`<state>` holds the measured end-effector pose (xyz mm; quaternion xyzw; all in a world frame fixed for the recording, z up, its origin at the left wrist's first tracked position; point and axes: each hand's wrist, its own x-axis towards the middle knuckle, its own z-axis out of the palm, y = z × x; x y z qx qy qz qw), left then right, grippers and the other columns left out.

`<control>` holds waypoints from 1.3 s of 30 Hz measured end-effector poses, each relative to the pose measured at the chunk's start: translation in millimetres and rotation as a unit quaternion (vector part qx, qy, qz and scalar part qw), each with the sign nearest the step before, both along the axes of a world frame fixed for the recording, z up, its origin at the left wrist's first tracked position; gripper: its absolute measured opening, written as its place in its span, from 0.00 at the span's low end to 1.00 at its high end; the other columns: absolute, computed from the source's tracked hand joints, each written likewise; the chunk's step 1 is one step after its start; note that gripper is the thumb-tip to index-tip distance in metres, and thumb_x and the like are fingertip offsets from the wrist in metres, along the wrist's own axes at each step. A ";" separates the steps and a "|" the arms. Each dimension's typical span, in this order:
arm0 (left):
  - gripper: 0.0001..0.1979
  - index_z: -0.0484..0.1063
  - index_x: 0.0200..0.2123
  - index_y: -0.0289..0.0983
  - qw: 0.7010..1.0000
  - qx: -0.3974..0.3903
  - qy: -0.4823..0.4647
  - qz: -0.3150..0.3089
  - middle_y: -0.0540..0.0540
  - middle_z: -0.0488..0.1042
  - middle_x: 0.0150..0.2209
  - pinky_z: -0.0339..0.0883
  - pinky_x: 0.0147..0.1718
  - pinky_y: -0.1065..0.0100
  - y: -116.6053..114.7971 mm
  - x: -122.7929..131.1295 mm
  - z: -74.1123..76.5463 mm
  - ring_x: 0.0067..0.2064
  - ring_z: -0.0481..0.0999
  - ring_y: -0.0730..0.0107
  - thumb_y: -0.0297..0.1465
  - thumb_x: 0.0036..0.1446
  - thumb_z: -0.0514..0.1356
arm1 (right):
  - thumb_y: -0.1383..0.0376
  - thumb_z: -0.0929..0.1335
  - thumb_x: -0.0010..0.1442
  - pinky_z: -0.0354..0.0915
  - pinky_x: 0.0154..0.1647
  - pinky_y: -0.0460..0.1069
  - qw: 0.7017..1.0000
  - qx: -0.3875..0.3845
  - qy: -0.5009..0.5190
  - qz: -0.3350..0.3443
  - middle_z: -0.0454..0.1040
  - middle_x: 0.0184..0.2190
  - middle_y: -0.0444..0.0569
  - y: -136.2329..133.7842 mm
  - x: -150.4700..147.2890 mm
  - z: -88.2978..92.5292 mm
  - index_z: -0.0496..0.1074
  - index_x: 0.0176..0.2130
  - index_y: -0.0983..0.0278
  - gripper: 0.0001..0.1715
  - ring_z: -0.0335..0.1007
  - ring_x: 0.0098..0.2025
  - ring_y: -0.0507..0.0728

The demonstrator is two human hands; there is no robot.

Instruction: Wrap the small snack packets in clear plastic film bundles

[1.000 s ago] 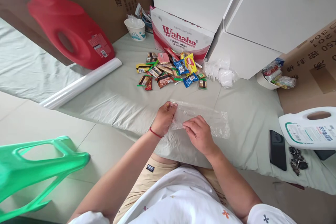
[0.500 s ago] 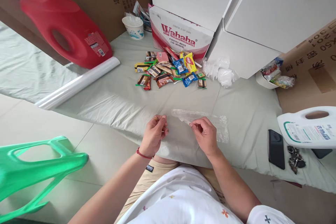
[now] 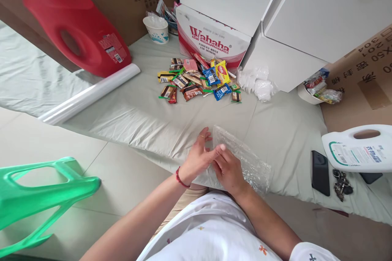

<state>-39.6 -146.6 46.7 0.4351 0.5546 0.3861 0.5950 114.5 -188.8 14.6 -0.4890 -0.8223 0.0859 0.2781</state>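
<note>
A clear plastic bag (image 3: pixel 245 153) hangs over the front edge of the cloth-covered surface, on the far side of my right hand. My right hand (image 3: pixel 231 173) has its fingers closed on the bag's near edge; the fingertips are partly hidden. Touching it from the left is my left hand (image 3: pixel 197 157), whose thumb reaches across the right fingers while its other fingers spread away, with nothing visible in them. Beyond both hands lies a pile of small wrapped snacks (image 3: pixel 192 93). Beside the pile sit crumpled white plastic pieces (image 3: pixel 261 89).
A white roll of film (image 3: pixel 92 94) and a red jug (image 3: pixel 79 28) are at left, above a green stool (image 3: pixel 33 195). Behind the snacks stands a Wahaha box (image 3: pixel 211 34) near a paper cup (image 3: pixel 156 30). At right are a white bottle (image 3: pixel 357 149), phone (image 3: pixel 320 173) and keys (image 3: pixel 342 183).
My left hand has moved right to meet the right hand, its fingers spreading from a pinch. The bag has swung down and toward me, while my right hand has shifted slightly left and nearer.
</note>
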 end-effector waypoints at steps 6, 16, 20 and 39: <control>0.20 0.75 0.42 0.36 0.998 0.002 0.057 0.010 0.39 0.79 0.41 0.70 0.35 0.64 -0.4 4.5 -24.5 0.42 0.80 0.57 0.45 0.54 0.66 | 0.71 0.66 0.68 0.69 0.39 0.52 0.997 -0.075 0.015 0.005 0.76 0.36 0.52 4.8 -7.6 3.5 0.77 0.43 0.62 0.10 0.73 0.40 0.59; 0.17 0.74 0.36 0.37 0.984 0.060 -0.138 -0.095 0.51 0.70 0.27 0.62 0.32 0.69 12.7 -8.3 -22.3 0.30 0.67 0.73 0.46 0.61 0.65 | 0.47 0.71 0.66 0.67 0.47 0.51 0.904 -0.208 0.333 -0.167 0.78 0.43 0.48 59.0 81.0 55.2 0.79 0.43 0.57 0.18 0.73 0.46 0.57; 0.20 0.76 0.38 0.36 0.975 0.068 -0.152 -0.150 0.51 0.70 0.27 0.60 0.31 0.69 17.7 -9.1 -20.2 0.29 0.65 0.75 0.49 0.59 0.66 | 0.36 0.68 0.62 0.68 0.51 0.53 0.830 -0.379 0.403 -0.077 0.79 0.48 0.53 84.1 85.4 39.9 0.78 0.51 0.58 0.34 0.73 0.51 0.59; 0.19 0.67 0.34 0.40 0.992 0.117 -0.029 0.038 0.47 0.73 0.34 0.67 0.38 0.66 -3.8 47.5 4.7 0.36 0.72 0.66 0.50 0.66 0.57 | 0.53 0.73 0.62 0.72 0.41 0.50 0.857 -0.200 0.451 -0.149 0.79 0.37 0.46 48.6 -2.7 27.4 0.78 0.40 0.59 0.13 0.75 0.39 0.54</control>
